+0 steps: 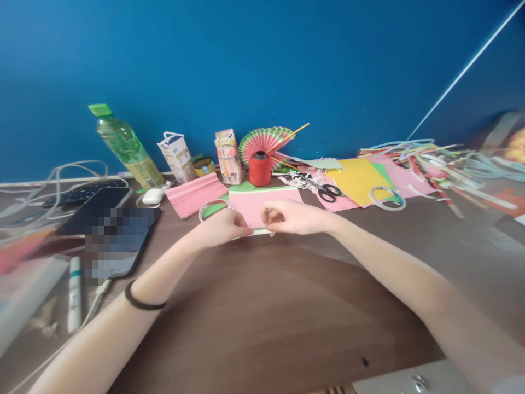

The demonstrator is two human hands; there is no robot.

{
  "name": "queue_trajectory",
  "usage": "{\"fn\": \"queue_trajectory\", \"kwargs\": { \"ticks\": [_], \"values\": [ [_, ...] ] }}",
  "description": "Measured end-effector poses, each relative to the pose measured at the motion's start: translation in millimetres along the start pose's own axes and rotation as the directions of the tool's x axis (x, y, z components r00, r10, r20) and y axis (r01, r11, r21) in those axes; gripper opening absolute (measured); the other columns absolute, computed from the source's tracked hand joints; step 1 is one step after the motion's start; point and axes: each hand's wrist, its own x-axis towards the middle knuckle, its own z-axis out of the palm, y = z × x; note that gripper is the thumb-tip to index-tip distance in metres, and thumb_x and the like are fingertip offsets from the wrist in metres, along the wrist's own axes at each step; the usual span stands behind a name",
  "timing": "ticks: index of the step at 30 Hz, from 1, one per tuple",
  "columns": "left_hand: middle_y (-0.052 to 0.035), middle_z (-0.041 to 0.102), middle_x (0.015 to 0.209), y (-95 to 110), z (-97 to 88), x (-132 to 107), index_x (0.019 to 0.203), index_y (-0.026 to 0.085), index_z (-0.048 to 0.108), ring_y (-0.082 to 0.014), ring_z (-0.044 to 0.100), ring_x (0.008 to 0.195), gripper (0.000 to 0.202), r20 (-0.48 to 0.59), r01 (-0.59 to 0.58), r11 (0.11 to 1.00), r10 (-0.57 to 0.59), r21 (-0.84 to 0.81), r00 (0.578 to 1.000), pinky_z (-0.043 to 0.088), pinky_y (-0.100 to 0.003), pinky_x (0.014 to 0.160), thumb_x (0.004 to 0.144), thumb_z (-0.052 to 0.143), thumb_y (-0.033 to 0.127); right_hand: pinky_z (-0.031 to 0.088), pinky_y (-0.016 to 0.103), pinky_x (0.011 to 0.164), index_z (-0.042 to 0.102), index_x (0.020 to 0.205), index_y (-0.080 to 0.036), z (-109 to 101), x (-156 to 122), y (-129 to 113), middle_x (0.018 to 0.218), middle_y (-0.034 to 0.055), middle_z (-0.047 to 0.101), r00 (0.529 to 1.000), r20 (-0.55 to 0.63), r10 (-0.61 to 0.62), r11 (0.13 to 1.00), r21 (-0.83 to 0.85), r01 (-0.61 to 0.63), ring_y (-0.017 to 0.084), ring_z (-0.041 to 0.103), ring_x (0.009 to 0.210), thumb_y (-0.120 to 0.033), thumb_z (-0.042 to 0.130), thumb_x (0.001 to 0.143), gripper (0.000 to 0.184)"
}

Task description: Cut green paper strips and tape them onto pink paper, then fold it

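Note:
A pink paper sheet [248,203] with green and white along its near edge lies on the desk between my hands. My left hand [221,225] pinches that near edge at its left part. Close beside it, my right hand [289,216] is closed with curled fingers on the same edge. Just behind the sheet stand a red spool of thread [260,169] and a pleated pink and green paper fan [258,143]. A roll of clear tape [202,212] lies by my left hand, partly hidden. Folded pink paper [194,194] rests to the left.
Black-handled scissors [328,191] lie among paper scraps, near yellow paper [361,178] and another tape roll [388,205]. A green-capped bottle [125,145], a milk carton [176,157] and a small decorated box [229,156] stand along the blue wall. A tablet [141,241], marker [75,295] and cables are left.

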Motion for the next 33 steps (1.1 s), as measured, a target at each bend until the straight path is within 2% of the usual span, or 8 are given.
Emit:
{"fn": "queue_trajectory", "kwargs": {
  "ticks": [9, 14, 25, 33],
  "values": [
    [0.0016, 0.054, 0.063, -2.1, -5.7, -1.3, 0.066, 0.018, 0.060, -0.0133, 0.047, 0.060, 0.033, -0.016, -0.017, 1.000, 0.017, 0.019, 1.000, 0.029, -0.023, 0.052, 0.066, 0.053, 0.050, 0.042, 0.025, 0.067, 0.042, 0.083, -0.020, -5.5, -1.3, 0.3, 0.074, -0.0005, 0.060, 0.999, -0.026, 0.020, 1.000, -0.021, -0.021, 0.013, 0.060, 0.071, -0.014, 0.048, 0.075, 0.011],
    [0.0014, 0.055, 0.063, 0.1, -5.1, -1.1, 0.065, 0.018, 0.059, -0.0136, 0.048, 0.061, 0.031, -0.003, -0.030, 1.000, 0.030, -0.002, 1.000, 0.031, -0.023, 0.054, 0.064, 0.054, 0.048, 0.042, 0.025, 0.067, 0.042, 0.084, -0.020, -6.2, -1.7, -0.4, 0.076, -0.0002, 0.060, 0.999, -0.028, 0.033, 0.999, -0.022, -0.034, 0.013, 0.059, 0.072, -0.015, 0.048, 0.076, 0.011],
    [0.0015, 0.056, 0.063, 3.0, -3.3, -2.3, 0.064, 0.017, 0.057, -0.0141, 0.051, 0.062, 0.025, -0.051, -0.038, 0.999, 0.038, 0.006, 0.998, 0.033, -0.024, 0.054, 0.064, 0.055, 0.042, 0.041, 0.025, 0.064, 0.043, 0.084, -0.020, -7.0, -1.3, 2.8, 0.075, -0.0008, 0.061, 0.999, -0.011, 0.037, 0.998, -0.040, -0.038, 0.013, 0.059, 0.070, -0.017, 0.049, 0.075, 0.011],
    [0.0027, 0.055, 0.060, 4.2, -0.6, -2.5, 0.063, 0.018, 0.054, -0.0126, 0.048, 0.058, 0.021, -0.091, -0.050, 0.997, 0.056, 0.066, 0.994, 0.032, -0.023, 0.052, 0.064, 0.054, 0.039, 0.041, 0.023, 0.063, 0.054, 0.094, -0.016, -6.7, -1.1, 2.6, 0.074, 0.0020, 0.065, 0.999, -0.010, 0.051, 0.998, -0.040, -0.051, 0.013, 0.058, 0.071, -0.017, 0.048, 0.075, 0.020]
  ]
}}
